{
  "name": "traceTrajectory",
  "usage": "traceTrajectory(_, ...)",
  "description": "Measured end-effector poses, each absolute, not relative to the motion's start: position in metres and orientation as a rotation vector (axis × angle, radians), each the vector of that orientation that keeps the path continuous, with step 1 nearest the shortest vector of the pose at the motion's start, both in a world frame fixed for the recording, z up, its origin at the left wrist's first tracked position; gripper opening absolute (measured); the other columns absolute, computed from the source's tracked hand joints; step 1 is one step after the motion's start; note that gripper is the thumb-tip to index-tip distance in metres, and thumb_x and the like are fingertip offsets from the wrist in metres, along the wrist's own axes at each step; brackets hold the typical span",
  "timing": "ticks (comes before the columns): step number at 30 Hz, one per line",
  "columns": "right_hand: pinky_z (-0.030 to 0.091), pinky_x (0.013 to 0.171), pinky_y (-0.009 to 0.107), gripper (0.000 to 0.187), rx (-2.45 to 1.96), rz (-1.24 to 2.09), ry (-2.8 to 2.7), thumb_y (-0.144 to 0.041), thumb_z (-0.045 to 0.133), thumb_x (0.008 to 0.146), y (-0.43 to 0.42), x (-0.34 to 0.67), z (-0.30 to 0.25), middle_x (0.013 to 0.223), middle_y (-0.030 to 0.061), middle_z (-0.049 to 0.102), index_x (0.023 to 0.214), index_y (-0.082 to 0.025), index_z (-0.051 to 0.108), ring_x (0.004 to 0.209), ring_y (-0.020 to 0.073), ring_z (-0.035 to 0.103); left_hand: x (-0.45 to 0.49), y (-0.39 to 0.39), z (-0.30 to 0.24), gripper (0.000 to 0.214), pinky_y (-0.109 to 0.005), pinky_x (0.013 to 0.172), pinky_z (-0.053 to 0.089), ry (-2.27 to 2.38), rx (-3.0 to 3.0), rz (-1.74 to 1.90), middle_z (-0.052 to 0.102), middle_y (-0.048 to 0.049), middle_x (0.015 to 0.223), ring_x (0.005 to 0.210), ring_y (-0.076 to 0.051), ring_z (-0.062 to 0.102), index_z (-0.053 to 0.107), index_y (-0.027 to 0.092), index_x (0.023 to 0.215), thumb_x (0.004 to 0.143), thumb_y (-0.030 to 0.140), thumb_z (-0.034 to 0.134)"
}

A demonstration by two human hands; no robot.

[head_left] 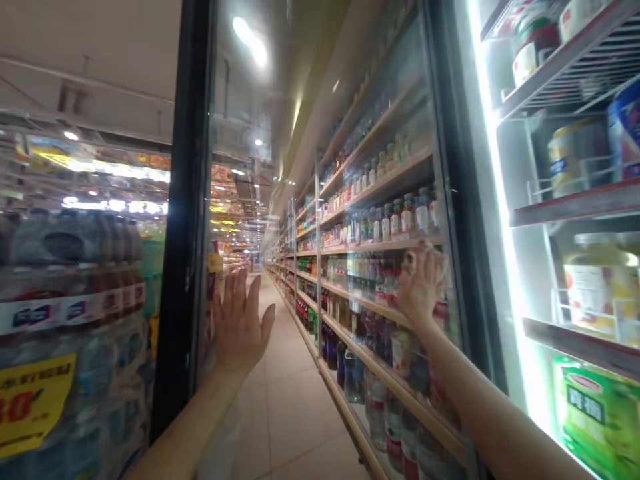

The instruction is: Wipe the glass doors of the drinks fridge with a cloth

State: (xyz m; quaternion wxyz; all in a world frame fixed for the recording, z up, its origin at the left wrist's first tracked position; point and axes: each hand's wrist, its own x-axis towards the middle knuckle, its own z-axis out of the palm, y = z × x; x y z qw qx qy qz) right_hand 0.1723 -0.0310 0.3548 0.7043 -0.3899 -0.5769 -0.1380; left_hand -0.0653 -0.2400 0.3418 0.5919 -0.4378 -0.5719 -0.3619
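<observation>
A glass cooler door with a dark frame stands in front of me, swung out from a lit cooler. My left hand is raised near the door's left side, fingers spread and palm toward the glass. Toward the right side of the door, my right hand is up too, its fingers apart and slightly blurred. Neither hand holds anything. Whether the palms touch the glass, I cannot tell. Rows of bottles on long shelves show in the glass, seen through it or mirrored.
At right, the bright cooler's shelves carry bottles and a green package. Stacked shrink-wrapped bottles with a yellow price sign stand close on the left. A tiled aisle floor runs ahead in the glass.
</observation>
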Motion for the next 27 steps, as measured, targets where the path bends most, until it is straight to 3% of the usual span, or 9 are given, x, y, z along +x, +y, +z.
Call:
traceTrajectory(3,0.024,0.098,0.065,0.057,-0.809,-0.351,-1.320,-0.036,0.030,0.088,-0.039,0.164,0.329,0.147,0.0156,0.028,0.144,-0.021,0.024,0.136,0.0353,0.020,-0.064,-0.239,0.342,0.061,-0.055,0.110,0.014,-1.332,-1.009,-0.863,0.023,-0.0140,0.149,0.139,-0.031,0.013,0.021,0.019,0.143,0.088,0.036,0.041)
traceTrajectory(6,0.018,0.106,0.057,0.058,-0.370,-0.702,-1.761,-0.032,0.038,0.085,-0.063,0.137,0.305,0.147,0.0055,0.030,0.141,-0.031,0.028,0.138,0.0279,0.019,-0.063,-0.238,0.343,0.060,-0.053,0.110,0.013,-1.341,-0.994,-0.876,0.023,-0.0135,0.149,0.139,-0.030,0.013,0.024,0.019,0.142,0.088,0.036,0.041)
traceTrajectory(8,0.015,0.108,0.055,0.057,-0.298,-0.753,-1.833,-0.032,0.039,0.084,-0.064,0.136,0.302,0.147,0.0024,0.032,0.140,-0.034,0.030,0.138,0.0257,0.019,-0.064,-0.237,0.342,0.060,-0.053,0.111,0.012,-1.358,-0.997,-0.869,0.023,-0.0136,0.149,0.139,-0.030,0.014,0.025,0.019,0.142,0.087,0.036,0.041)
traceTrajectory(14,0.025,0.097,0.066,0.058,-0.949,-0.261,-1.229,-0.037,0.027,0.089,-0.027,0.175,0.319,0.146,0.0167,0.027,0.144,-0.018,0.023,0.136,0.0354,0.020,-0.065,-0.236,0.341,0.059,-0.053,0.110,0.014,-1.358,-0.972,-0.833,0.024,-0.0149,0.149,0.139,-0.031,0.015,0.027,0.017,0.141,0.087,0.038,0.042)
traceTrajectory(20,0.019,0.106,0.056,0.055,-0.495,-0.657,-1.785,-0.033,0.037,0.084,-0.038,0.169,0.303,0.146,0.0042,0.033,0.139,-0.032,0.033,0.137,0.0269,0.020,-0.064,-0.238,0.341,0.059,-0.052,0.111,0.012,-1.352,-0.994,-0.834,0.020,-0.0132,0.150,0.139,-0.031,0.014,0.025,0.018,0.142,0.088,0.038,0.040)
traceTrajectory(24,0.023,0.099,0.065,0.059,-0.884,-0.326,-1.287,-0.035,0.027,0.088,-0.021,0.183,0.315,0.147,0.0150,0.026,0.145,-0.020,0.020,0.137,0.0340,0.018,-0.065,-0.237,0.340,0.060,-0.053,0.111,0.012,-1.347,-0.997,-0.828,0.021,-0.0135,0.150,0.139,-0.030,0.013,0.025,0.018,0.142,0.087,0.036,0.041)
traceTrajectory(27,0.020,0.100,0.065,0.061,-0.659,-0.487,-1.477,-0.036,0.028,0.088,-0.038,0.158,0.317,0.149,0.0154,0.022,0.145,-0.019,0.016,0.138,0.0343,0.013,-0.067,-0.237,0.341,0.060,-0.053,0.110,0.014,-1.346,-0.979,-0.820,0.023,-0.0145,0.149,0.140,-0.030,0.012,0.026,0.018,0.142,0.087,0.036,0.041)
